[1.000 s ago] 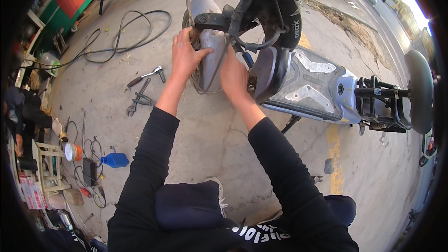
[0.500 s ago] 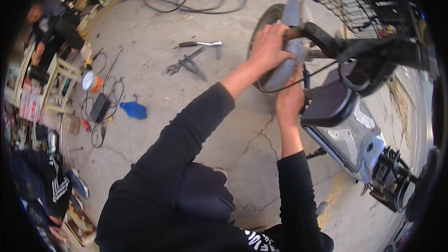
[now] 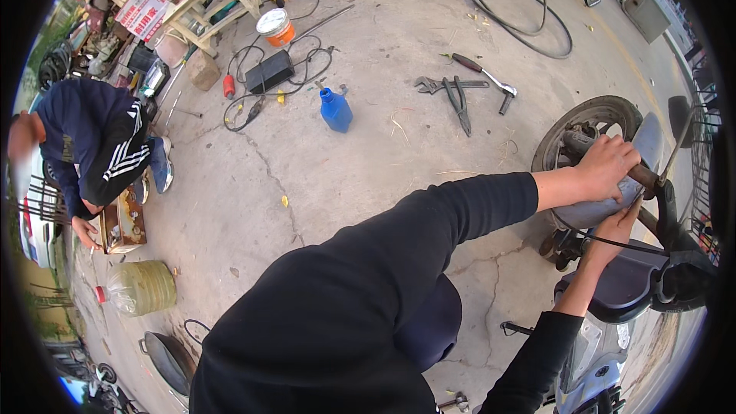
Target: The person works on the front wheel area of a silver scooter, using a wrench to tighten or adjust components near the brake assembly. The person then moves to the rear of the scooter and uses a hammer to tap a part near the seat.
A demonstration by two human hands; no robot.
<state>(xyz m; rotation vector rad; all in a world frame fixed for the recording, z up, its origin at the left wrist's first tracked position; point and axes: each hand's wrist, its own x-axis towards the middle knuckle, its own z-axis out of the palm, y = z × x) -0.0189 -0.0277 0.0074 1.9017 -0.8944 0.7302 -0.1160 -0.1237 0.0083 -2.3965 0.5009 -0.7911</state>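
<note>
Compared with half a second ago, the view has turned leftward, so the scooter [image 3: 625, 284] now shows nearer to the right edge, while both hands remain at its grey fender [image 3: 650, 138]; the left hand [image 3: 606, 166] grips this fender, its fingers close together and bent over it, the thumb apart; the right hand [image 3: 613, 230] is at the fender's near side, its fingertips partly hidden, so I cannot tell if they pinch; the fender arches over one front wheel [image 3: 548, 138], its long axis slanting from upper right to lower left; nearby on the ground lie one ratchet [image 3: 491, 77], one adjustable wrench [image 3: 431, 86] and one pair of pliers [image 3: 461, 110].
</note>
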